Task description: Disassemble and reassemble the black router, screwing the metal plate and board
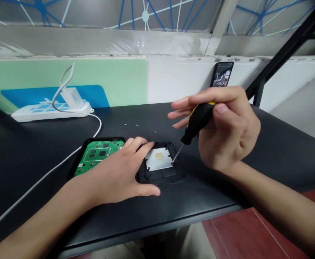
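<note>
Standing close by, I see a black table (213, 205), and I count the clock from its working middle, twelve o'clock at the far edge. At ten o'clock lies a white power strip (52, 114) with a charger (72, 99) plugged in. The right hand (228, 126), at two o'clock, is curled narrow around a handle; the left hand (126, 163), at nine o'clock, is spread wide, thumb well apart from fingers. A black case (103, 139) with a green circuit board (92, 147) is partly hidden behind the left hand. In the middle lies a black cover (161, 175), beside the left fingers. A phone (222, 74) leans upright at one o'clock. The right hand holds the screwdriver (199, 120) tilted, its tip at the four o'clock corner of a metal plate (160, 164) on the cover. This plate carries a yellowish pad (159, 156). Tiny screws (137, 126) lie near eleven o'clock.
</note>
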Demonstrator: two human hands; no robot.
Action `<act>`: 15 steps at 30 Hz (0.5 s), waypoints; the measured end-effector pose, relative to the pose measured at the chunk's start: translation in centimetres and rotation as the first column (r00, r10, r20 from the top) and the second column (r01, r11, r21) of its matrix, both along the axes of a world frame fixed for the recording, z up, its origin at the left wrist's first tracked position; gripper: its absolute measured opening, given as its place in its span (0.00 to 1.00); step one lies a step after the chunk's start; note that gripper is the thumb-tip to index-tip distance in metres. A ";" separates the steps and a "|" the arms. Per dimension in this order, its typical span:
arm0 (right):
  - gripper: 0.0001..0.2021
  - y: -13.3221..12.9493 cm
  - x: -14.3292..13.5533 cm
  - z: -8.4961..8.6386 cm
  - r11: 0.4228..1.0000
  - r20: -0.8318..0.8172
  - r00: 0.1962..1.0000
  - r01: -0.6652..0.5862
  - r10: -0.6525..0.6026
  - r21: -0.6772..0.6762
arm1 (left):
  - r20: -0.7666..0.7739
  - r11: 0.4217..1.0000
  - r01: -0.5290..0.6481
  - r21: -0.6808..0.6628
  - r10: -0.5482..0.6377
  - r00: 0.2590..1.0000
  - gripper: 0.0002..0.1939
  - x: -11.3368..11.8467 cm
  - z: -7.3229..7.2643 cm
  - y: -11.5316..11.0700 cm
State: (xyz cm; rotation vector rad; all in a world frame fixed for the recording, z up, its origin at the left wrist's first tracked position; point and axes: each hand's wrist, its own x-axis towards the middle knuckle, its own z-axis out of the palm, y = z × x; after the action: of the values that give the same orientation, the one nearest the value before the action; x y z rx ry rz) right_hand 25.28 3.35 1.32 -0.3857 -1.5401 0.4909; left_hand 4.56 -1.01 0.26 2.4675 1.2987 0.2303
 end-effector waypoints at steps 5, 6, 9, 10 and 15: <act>0.09 0.2 0.3 0.3 0.986 0.071 0.988 0.133 -0.140 0.101 | 0.011 1.000 0.002 0.002 -0.002 1.000 0.47 -0.1 -0.1 0.0; 0.07 0.2 0.4 0.3 0.975 0.078 0.980 0.171 -0.183 0.139 | 0.017 1.000 -0.001 0.006 0.000 1.000 0.46 -0.1 -0.1 0.0; 0.07 0.4 0.3 0.3 0.969 0.074 0.975 0.198 -0.210 0.150 | 0.024 1.000 0.002 0.013 -0.002 1.000 0.47 -0.1 -0.1 0.0; 0.07 0.4 0.3 0.3 0.978 0.073 0.981 0.172 -0.181 0.117 | 0.023 1.000 0.005 0.012 -0.005 1.000 0.47 -0.1 -0.1 0.0; 0.11 0.4 0.2 0.0 0.999 0.050 0.999 0.019 -0.021 0.039 | 0.015 1.000 -0.003 -0.008 0.003 1.000 0.48 0.0 0.0 0.0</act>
State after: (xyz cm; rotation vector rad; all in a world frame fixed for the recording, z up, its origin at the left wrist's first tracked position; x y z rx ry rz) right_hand 25.44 3.72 1.33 -0.3858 -1.5909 0.4376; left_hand 4.53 -1.04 0.23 2.4533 1.2948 0.2433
